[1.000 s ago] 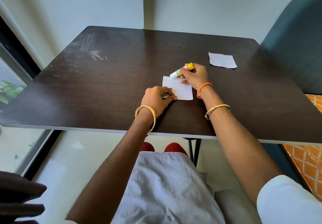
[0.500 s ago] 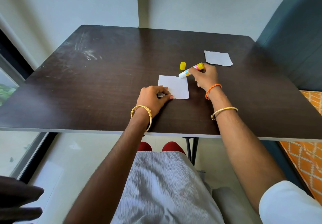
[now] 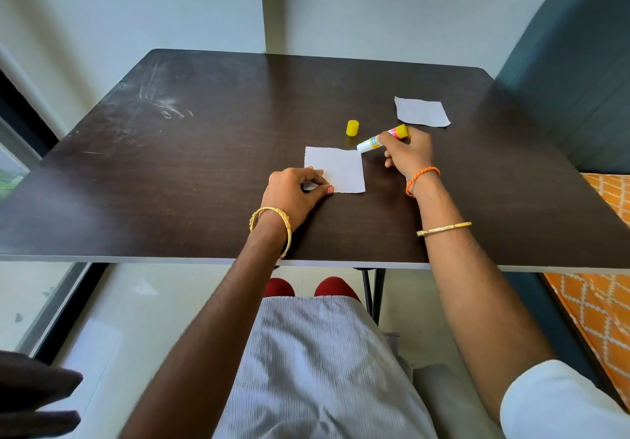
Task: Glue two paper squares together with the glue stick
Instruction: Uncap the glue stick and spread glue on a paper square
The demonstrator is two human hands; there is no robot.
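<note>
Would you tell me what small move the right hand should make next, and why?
Probably sweep the glue stick tip across the near paper square: the cap is off, the right hand holds the tip at the square's far right corner, and the left hand presses it down.

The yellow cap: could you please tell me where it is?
Head view: the yellow cap stands on the table, just beyond the near paper square and left of the glue stick in the right hand.

Two paper squares (image 3: 335, 170) (image 3: 422, 111) (one glue stick (image 3: 370, 142))
</note>
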